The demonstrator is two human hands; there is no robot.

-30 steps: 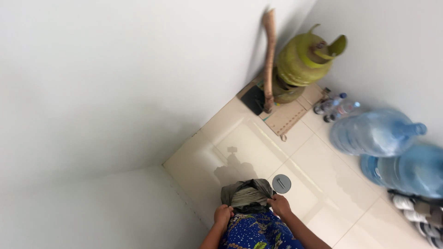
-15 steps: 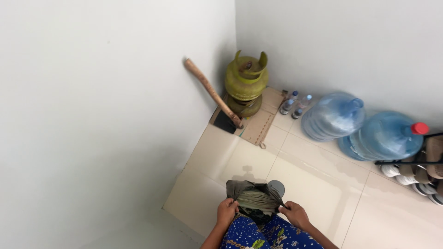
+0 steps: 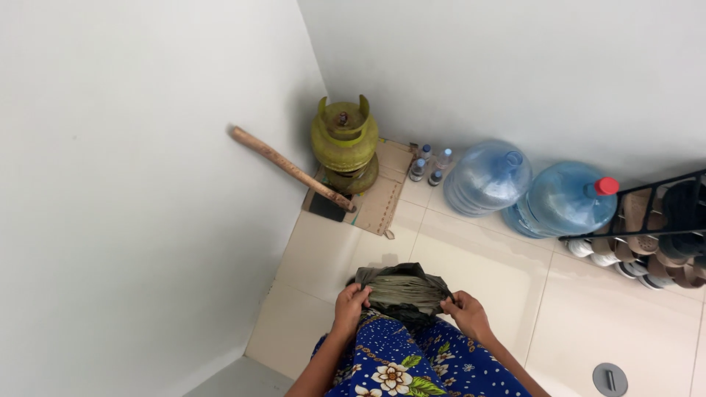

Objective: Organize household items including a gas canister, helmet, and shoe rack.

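Both hands hold a crumpled dark plastic bag (image 3: pixel 403 288) with a bundle of grey-green, ribbed material bunched at its mouth, just in front of the person's blue floral-print garment (image 3: pixel 412 364) and above the pale tiled floor (image 3: pixel 478 265). The left hand (image 3: pixel 351 309) is clenched on the bag's left edge, fingers curled over the rim; the right hand (image 3: pixel 465 312) pinches the right edge, its grip closed on the plastic. Whether the grey-green bundle is cloth or folded plastic is hard to tell from this angle.

To handle the bag well, the 2 grips should stay level and pull outward evenly, so the mouth spreads without tearing the thin film. Fingers are better placed on doubled rim material than on a single layer. Keeping the bag close to the body looks sensible, since it hangs free with nothing under it but the floor.

In the corner stands a green metal gas cylinder (image 3: pixel 344 140) on a flattened piece of cardboard (image 3: pixel 379 202), with a wooden stick (image 3: pixel 290 169) leaning against the white wall (image 3: pixel 147 184). Beside it are 2 small plastic bottles (image 3: pixel 429 165), then 2 large blue water jugs (image 3: pixel 529 187), 1 with a red cap. A black shoe rack (image 3: pixel 654 235) sits at the right, and a round grey floor drain (image 3: pixel 610 379) lies well apart from the hands.
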